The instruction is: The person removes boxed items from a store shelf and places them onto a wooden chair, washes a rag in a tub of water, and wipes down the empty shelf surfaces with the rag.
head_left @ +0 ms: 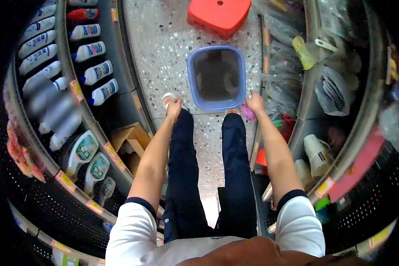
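A blue-purple bucket (216, 108) stands on the speckled floor in front of my feet, with dark water in it. My left hand (174, 108) is closed beside my left knee, to the left of the bucket; whatever its fingers hold, if anything, is hidden. Just to the right of the bucket, my right hand (255, 103) is closed, with a bunched pink cloth (248, 112) at its fingers. A light-coloured shoe (167, 97) shows partly beyond my left hand.
A red plastic stool (219, 17) stands beyond the bucket. Shelves with white bottles (93, 51) line the left, above an open cardboard box (131, 142). Right-hand shelves hold plastic-wrapped goods (334, 91) and a cream jug-like container (315, 153). Shelf edges run close to both arms.
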`<state>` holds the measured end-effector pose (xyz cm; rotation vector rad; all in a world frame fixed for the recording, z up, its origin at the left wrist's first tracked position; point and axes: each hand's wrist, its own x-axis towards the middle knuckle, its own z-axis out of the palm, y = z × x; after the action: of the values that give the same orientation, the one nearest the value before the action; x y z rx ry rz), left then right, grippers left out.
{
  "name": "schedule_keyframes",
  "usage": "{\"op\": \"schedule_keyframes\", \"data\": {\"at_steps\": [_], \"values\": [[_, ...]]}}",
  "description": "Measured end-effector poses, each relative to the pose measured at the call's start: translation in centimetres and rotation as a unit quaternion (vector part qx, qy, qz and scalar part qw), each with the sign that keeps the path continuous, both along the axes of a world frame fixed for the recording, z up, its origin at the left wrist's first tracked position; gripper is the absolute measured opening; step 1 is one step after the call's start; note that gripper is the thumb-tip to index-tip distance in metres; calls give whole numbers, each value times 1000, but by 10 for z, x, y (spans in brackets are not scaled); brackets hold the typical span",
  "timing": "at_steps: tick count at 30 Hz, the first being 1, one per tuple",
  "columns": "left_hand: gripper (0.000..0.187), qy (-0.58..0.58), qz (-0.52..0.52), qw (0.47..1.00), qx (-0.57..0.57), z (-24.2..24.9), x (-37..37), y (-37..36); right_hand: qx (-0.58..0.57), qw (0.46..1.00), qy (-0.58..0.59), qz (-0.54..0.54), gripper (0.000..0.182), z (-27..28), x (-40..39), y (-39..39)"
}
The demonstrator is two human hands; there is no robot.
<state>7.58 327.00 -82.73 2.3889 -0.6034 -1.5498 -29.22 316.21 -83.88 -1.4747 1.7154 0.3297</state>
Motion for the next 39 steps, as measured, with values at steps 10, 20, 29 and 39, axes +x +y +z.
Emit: {"op": "schedule_keyframes", "data": {"at_steps": [10, 20, 29, 39], "values": [[47, -141, -51, 981, -121, -137, -37, -52, -43, 997, -60, -7, 50, -120, 17, -49], [41, -138, -91, 983, -81, -142, -24, -43, -50, 997, 23, 63, 41, -137, 10, -24], [38, -146, -52, 985, -70, -87, -45, 63, -1, 1000, -5, 25, 36, -96, 6, 75], [36, -148, -69, 987, 11, -81, -77, 254, 93, 995, -8, -36, 29, -80, -17, 274]]}}
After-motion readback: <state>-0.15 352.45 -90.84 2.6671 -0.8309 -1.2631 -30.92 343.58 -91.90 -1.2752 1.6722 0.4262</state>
